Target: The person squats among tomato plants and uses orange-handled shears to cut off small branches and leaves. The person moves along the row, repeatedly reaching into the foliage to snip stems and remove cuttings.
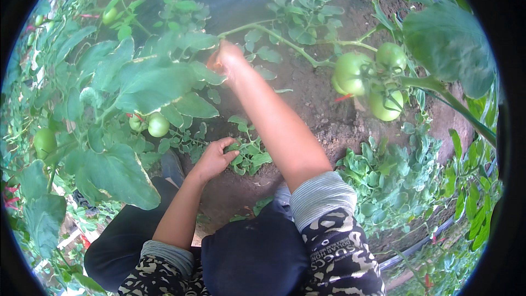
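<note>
My right hand reaches forward among tomato foliage, close to a thin tomato stem. Leaves hide part of this hand, and blur leaves unclear what its fingers hold. Nearer my body, my left hand is beside a low leafy plant growing from the soil. Its thumb and index finger are apart, and nothing shows between them. A cluster of green tomatoes hangs to the right of my right forearm. Another pair of green tomatoes hangs to the left of my left hand.
Large tomato leaves crowd the left side. A thick tomato stem slants across the right, above low broad-leaved plants. Bare soil lies between the plants. A dark pipe runs along the ground at lower right.
</note>
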The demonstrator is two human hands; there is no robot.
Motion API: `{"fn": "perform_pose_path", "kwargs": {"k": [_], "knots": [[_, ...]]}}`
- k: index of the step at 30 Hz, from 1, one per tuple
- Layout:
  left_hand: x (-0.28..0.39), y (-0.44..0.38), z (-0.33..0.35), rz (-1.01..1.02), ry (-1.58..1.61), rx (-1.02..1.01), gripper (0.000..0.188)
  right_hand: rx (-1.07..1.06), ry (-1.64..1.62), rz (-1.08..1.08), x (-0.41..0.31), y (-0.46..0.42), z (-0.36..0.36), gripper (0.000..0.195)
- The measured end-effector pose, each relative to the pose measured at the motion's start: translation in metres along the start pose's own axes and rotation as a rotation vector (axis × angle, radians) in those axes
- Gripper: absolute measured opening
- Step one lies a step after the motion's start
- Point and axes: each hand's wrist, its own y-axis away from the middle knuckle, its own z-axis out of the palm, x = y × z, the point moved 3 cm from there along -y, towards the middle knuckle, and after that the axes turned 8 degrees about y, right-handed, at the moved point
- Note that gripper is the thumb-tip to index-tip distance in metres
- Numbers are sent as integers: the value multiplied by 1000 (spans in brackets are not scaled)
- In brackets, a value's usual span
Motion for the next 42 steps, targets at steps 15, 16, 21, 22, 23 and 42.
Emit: {"fn": "perform_pose_path", "kwargs": {"k": [15,16,21,22,23,42], "knots": [[-4,-4,0,86,-20,71,21,-250,-776,-94,-24,25,-48,41],[-4,-6,1,138,-55,88,21,-325,-840,-100,-27,20,-49,40],[13,-17,-2,289,-306,117,23,-448,-988,-132,-33,19,-49,34],[14,-21,-3,301,-364,120,24,-404,-983,-155,-34,18,-48,34],[16,-26,-3,313,-422,120,25,-359,-977,-181,-35,16,-48,33],[78,-146,0,-40,-783,-12,63,-277,-472,-203,-20,26,-107,28]]}}
